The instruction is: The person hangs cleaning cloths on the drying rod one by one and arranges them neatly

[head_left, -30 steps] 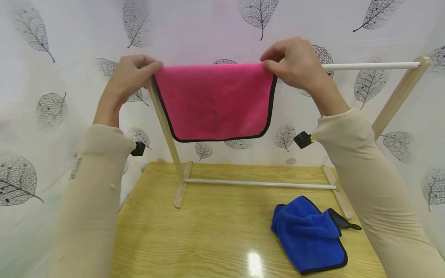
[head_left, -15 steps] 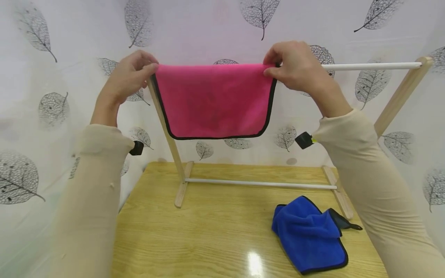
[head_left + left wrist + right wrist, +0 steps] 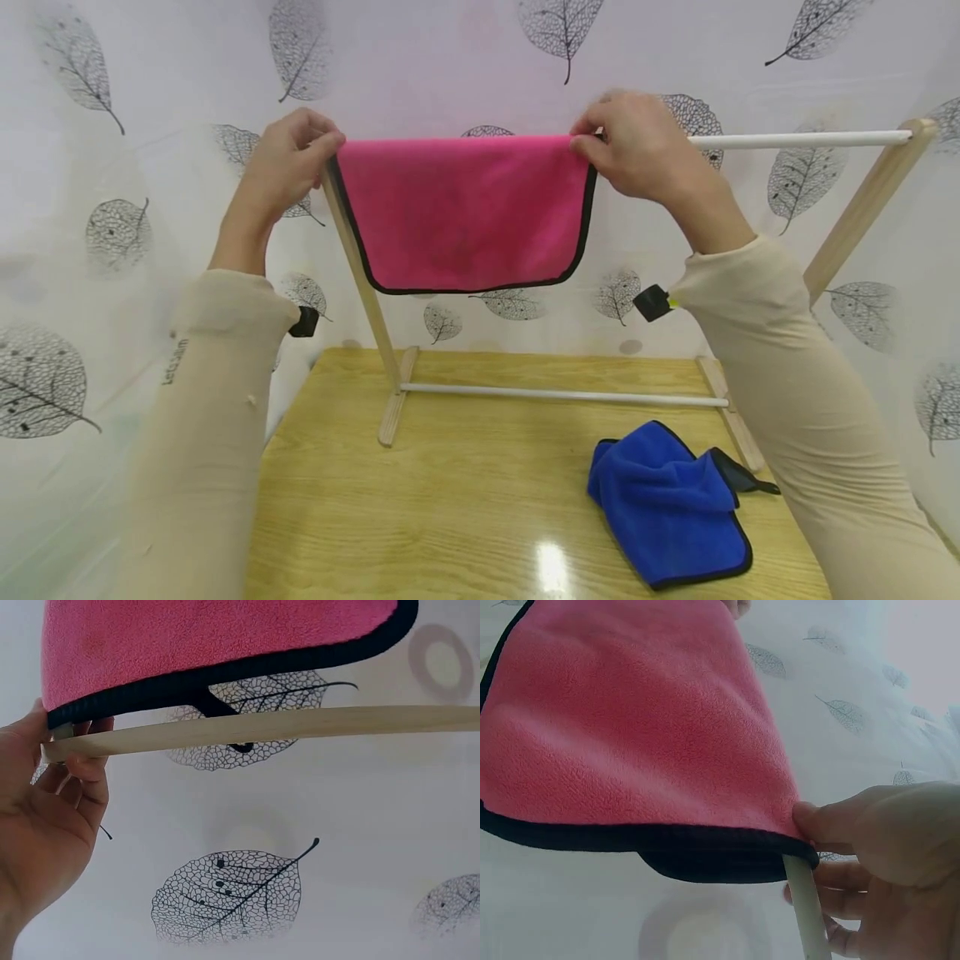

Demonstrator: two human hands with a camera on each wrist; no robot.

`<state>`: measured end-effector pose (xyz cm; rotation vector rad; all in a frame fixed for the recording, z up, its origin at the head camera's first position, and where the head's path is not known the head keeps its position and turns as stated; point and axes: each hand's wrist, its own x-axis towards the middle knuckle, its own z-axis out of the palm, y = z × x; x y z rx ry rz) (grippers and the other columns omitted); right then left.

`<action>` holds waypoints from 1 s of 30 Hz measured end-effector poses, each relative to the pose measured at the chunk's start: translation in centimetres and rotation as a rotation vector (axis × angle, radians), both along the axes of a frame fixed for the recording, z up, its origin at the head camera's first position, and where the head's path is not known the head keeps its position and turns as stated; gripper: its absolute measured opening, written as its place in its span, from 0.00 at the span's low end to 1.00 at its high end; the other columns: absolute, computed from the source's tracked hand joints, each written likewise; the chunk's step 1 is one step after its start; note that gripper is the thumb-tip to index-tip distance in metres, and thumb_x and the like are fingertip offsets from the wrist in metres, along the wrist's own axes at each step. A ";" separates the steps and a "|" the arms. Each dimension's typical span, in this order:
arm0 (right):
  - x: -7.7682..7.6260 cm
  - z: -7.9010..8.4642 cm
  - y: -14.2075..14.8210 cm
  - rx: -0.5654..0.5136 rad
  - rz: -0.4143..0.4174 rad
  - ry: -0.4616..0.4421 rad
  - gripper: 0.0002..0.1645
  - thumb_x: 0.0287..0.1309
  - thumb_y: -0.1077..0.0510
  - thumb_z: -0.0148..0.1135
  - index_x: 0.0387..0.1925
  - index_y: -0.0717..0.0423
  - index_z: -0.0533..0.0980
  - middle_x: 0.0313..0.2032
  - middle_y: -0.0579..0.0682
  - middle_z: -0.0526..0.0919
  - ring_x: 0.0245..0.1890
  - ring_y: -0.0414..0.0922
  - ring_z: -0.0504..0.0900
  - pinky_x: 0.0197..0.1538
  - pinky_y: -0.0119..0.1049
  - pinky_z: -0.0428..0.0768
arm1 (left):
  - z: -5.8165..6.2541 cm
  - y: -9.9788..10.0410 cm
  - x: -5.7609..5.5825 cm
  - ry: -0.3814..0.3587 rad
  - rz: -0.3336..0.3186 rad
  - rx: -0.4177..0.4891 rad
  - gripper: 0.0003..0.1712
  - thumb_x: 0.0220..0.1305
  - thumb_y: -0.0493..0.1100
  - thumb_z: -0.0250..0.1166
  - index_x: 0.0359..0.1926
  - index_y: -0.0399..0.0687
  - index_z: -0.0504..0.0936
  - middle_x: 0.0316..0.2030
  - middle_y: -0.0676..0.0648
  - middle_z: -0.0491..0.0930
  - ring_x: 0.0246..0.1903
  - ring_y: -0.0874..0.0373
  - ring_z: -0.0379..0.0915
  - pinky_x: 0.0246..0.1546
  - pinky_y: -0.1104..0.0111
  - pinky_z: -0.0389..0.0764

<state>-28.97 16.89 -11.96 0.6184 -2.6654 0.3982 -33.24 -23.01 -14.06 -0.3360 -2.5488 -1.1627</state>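
Observation:
A pink towel (image 3: pixel 465 217) with black edging hangs folded over the white top rail (image 3: pixel 802 141) of a wooden rack. At its upper left corner, my left hand (image 3: pixel 288 162) pinches the cloth between thumb and fingers, right by the rack's left post (image 3: pixel 247 729). My right hand (image 3: pixel 637 146) pinches the upper right corner at the rail. In the right wrist view, the rail comes out from under the towel's edge, with the right thumb on the cloth and the other fingers behind the rail. The towel's back layer is mostly hidden.
A crumpled blue towel (image 3: pixel 660 508) with black edging lies on the wooden table (image 3: pixel 450 517) at the right, partly over a black object with a narrow handle (image 3: pixel 765 487). The rack's lower white rail (image 3: pixel 562 396) crosses the table's back. A leaf-patterned curtain (image 3: pixel 465 50) hangs behind.
The towel's hanging front edge has risen slightly, and the towel has shifted a little to the left at its left corner. Both hands keep pinching the corners.

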 end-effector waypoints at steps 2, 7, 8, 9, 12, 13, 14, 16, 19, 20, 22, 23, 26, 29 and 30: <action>0.0 -0.1 0.1 -0.004 0.006 0.015 0.21 0.78 0.55 0.53 0.57 0.65 0.82 0.55 0.63 0.76 0.54 0.59 0.72 0.55 0.53 0.69 | 0.0 0.0 0.0 0.002 0.002 0.005 0.13 0.77 0.54 0.58 0.52 0.54 0.79 0.42 0.53 0.77 0.32 0.60 0.70 0.36 0.69 0.73; 0.0 -0.2 0.1 -0.019 0.016 0.040 0.20 0.77 0.55 0.55 0.56 0.65 0.83 0.54 0.62 0.78 0.54 0.58 0.74 0.56 0.53 0.70 | 0.5 -0.5 0.6 -0.059 -0.017 -0.096 0.25 0.78 0.59 0.55 0.61 0.49 0.79 0.42 0.52 0.76 0.39 0.57 0.70 0.45 0.64 0.70; 0.0 -0.2 0.1 -0.021 0.016 0.048 0.19 0.77 0.55 0.56 0.56 0.64 0.83 0.53 0.62 0.80 0.54 0.58 0.74 0.56 0.52 0.70 | 0.7 -0.6 0.8 -0.077 -0.029 -0.124 0.27 0.78 0.60 0.54 0.64 0.48 0.78 0.43 0.50 0.76 0.40 0.56 0.70 0.47 0.62 0.69; 0.0 -0.3 0.0 -0.027 0.014 0.054 0.19 0.77 0.55 0.56 0.57 0.63 0.83 0.53 0.61 0.81 0.53 0.57 0.75 0.56 0.52 0.70 | 0.8 -0.7 1.0 -0.097 -0.042 -0.147 0.29 0.78 0.60 0.54 0.67 0.48 0.76 0.45 0.49 0.76 0.42 0.55 0.70 0.49 0.61 0.68; 0.0 -0.6 0.0 -0.070 0.011 0.076 0.20 0.76 0.55 0.58 0.59 0.62 0.82 0.51 0.60 0.84 0.51 0.56 0.76 0.53 0.49 0.72 | 1.1 -1.1 1.4 -0.131 -0.074 -0.176 0.30 0.78 0.58 0.55 0.72 0.49 0.72 0.46 0.47 0.76 0.45 0.53 0.70 0.51 0.57 0.67; 0.0 -0.8 -0.1 -0.088 0.010 0.085 0.19 0.76 0.54 0.59 0.59 0.62 0.81 0.49 0.60 0.86 0.49 0.55 0.77 0.52 0.48 0.72 | 1.1 -1.1 1.5 -0.131 -0.079 -0.173 0.30 0.78 0.57 0.55 0.73 0.49 0.72 0.47 0.47 0.76 0.45 0.53 0.70 0.51 0.57 0.67; 0.1 -0.9 -0.1 -0.107 0.009 0.092 0.19 0.75 0.54 0.59 0.59 0.62 0.81 0.48 0.59 0.87 0.47 0.55 0.78 0.50 0.46 0.72 | 1.0 -1.1 1.5 -0.123 -0.081 -0.171 0.29 0.78 0.56 0.55 0.73 0.49 0.71 0.47 0.47 0.77 0.44 0.54 0.71 0.51 0.58 0.68; 0.1 -1.1 -0.1 -0.142 0.012 0.104 0.17 0.75 0.55 0.61 0.56 0.61 0.80 0.46 0.60 0.88 0.45 0.54 0.79 0.48 0.43 0.72 | 0.8 -1.2 1.4 -0.099 -0.086 -0.156 0.27 0.79 0.54 0.55 0.72 0.51 0.71 0.52 0.46 0.76 0.43 0.55 0.72 0.50 0.59 0.69; 0.1 -1.3 -0.1 -0.153 0.012 0.115 0.14 0.75 0.55 0.60 0.51 0.61 0.81 0.44 0.59 0.87 0.43 0.53 0.79 0.45 0.42 0.72 | 0.4 -1.2 1.1 -0.069 -0.098 -0.133 0.23 0.80 0.53 0.54 0.68 0.51 0.71 0.53 0.47 0.75 0.42 0.55 0.73 0.48 0.61 0.71; 0.0 -1.3 0.0 -0.147 0.013 0.121 0.14 0.75 0.55 0.60 0.50 0.61 0.82 0.44 0.59 0.86 0.43 0.53 0.79 0.45 0.43 0.72 | 0.3 -1.2 1.1 -0.064 -0.103 -0.127 0.22 0.80 0.53 0.53 0.67 0.50 0.71 0.53 0.48 0.75 0.42 0.55 0.73 0.48 0.62 0.72; -0.2 -1.5 0.2 -0.132 0.026 0.150 0.14 0.77 0.55 0.57 0.44 0.62 0.83 0.40 0.59 0.84 0.41 0.54 0.77 0.45 0.45 0.70 | 0.3 -1.2 0.9 -0.064 -0.110 -0.116 0.21 0.81 0.54 0.51 0.64 0.49 0.73 0.49 0.50 0.75 0.42 0.57 0.72 0.47 0.65 0.74; -0.3 -1.6 0.3 -0.127 0.034 0.167 0.15 0.77 0.56 0.55 0.41 0.63 0.82 0.38 0.59 0.81 0.40 0.54 0.75 0.44 0.45 0.69 | 0.3 -1.1 0.9 -0.066 -0.108 -0.116 0.22 0.81 0.56 0.50 0.63 0.48 0.74 0.47 0.51 0.76 0.42 0.58 0.73 0.46 0.66 0.75; -0.5 -2.0 0.6 -0.120 0.066 0.227 0.19 0.78 0.58 0.51 0.32 0.65 0.78 0.32 0.59 0.75 0.38 0.56 0.72 0.44 0.48 0.67 | 0.4 -0.8 0.7 -0.062 -0.100 -0.127 0.25 0.81 0.58 0.49 0.62 0.44 0.75 0.44 0.52 0.77 0.41 0.59 0.73 0.44 0.69 0.76; -0.6 -2.2 0.7 -0.125 0.093 0.244 0.20 0.78 0.59 0.50 0.33 0.69 0.79 0.35 0.62 0.77 0.42 0.59 0.74 0.49 0.52 0.69 | 0.3 -0.7 0.7 -0.056 -0.081 -0.135 0.28 0.81 0.58 0.48 0.64 0.42 0.75 0.46 0.48 0.77 0.41 0.59 0.73 0.44 0.69 0.76; -0.6 -2.2 0.7 -0.124 0.095 0.239 0.21 0.78 0.59 0.50 0.34 0.71 0.80 0.37 0.63 0.78 0.44 0.60 0.74 0.51 0.53 0.70 | 0.3 -0.7 0.7 -0.049 -0.075 -0.132 0.28 0.82 0.57 0.48 0.66 0.43 0.75 0.49 0.47 0.77 0.41 0.59 0.73 0.44 0.68 0.76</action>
